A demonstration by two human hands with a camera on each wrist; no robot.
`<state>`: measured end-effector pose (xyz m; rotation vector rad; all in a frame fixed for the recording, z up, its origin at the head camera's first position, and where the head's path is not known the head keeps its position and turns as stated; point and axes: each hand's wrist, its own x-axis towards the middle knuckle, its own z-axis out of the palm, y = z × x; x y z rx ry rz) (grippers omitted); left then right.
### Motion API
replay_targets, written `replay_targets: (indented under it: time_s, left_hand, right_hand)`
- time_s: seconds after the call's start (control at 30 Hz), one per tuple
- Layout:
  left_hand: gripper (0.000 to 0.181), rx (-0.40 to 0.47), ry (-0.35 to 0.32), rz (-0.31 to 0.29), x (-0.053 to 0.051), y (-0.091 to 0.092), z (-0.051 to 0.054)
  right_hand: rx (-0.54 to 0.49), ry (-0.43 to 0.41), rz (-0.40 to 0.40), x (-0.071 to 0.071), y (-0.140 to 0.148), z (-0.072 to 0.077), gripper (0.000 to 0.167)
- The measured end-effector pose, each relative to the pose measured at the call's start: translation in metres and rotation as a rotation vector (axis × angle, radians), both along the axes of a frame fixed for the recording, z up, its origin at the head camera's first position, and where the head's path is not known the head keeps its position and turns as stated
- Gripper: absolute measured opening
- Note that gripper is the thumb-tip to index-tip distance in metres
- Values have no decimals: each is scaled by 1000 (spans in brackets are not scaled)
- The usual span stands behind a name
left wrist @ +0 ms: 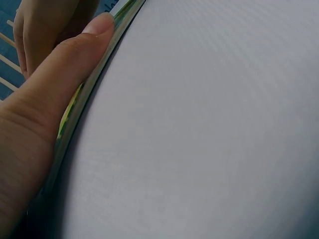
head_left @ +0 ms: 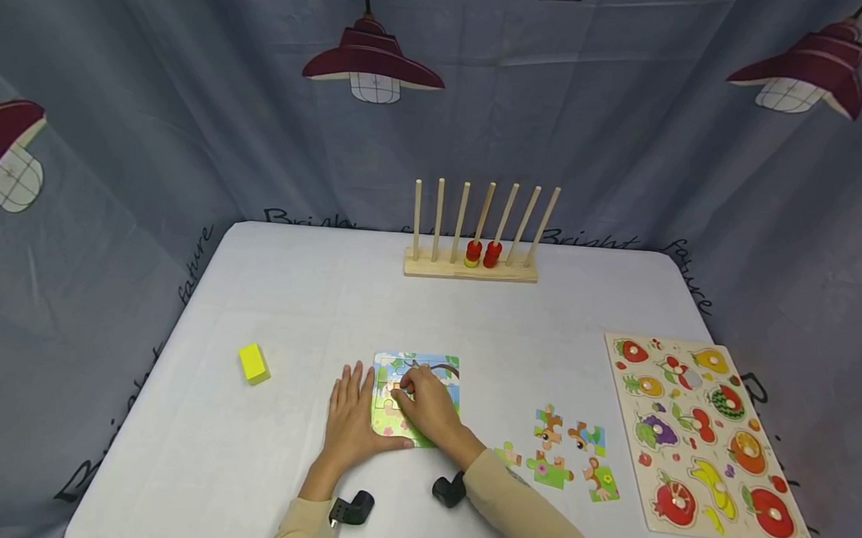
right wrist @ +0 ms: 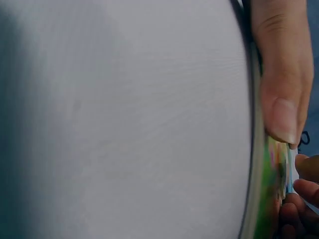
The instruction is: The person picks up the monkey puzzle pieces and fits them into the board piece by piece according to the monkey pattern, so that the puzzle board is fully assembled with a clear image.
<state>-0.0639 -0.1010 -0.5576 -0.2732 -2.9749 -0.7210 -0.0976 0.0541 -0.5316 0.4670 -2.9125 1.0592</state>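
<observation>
A square jigsaw puzzle (head_left: 437, 362) with a picture of greenery, sky and a branch lies flat on the white table. My left hand (head_left: 352, 426) rests against its left side with straight fingers. The left thumb (left wrist: 75, 59) lies along the near edge. Over the middle of the puzzle is my right hand (head_left: 432, 405), its thumb and forefinger bent together and pinching a small puzzle piece at the surface. That piece is mostly hidden by the fingers. In the right wrist view, the right thumb (right wrist: 283, 117) points down at the puzzle.
Several loose jigsaw pieces (head_left: 550, 471) lie right of the puzzle. Farther right is a wooden fruit peg board (head_left: 673, 412). A yellow block (head_left: 254, 363) sits at the left. At the back stands a wooden peg rack (head_left: 431, 267) with red and yellow beads.
</observation>
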Motion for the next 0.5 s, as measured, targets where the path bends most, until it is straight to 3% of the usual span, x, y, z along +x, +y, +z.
replay_targets:
  time_s: [0.3, 0.5]
  left_hand:
    - [133, 1, -49, -2, -1, -2, 0]
    - [134, 17, -46, -1, -1, 0, -2]
  right_hand:
    - [-102, -20, 15, 8, 25, 8, 14]
    - [-143, -53, -63, 10, 59, 14, 14]
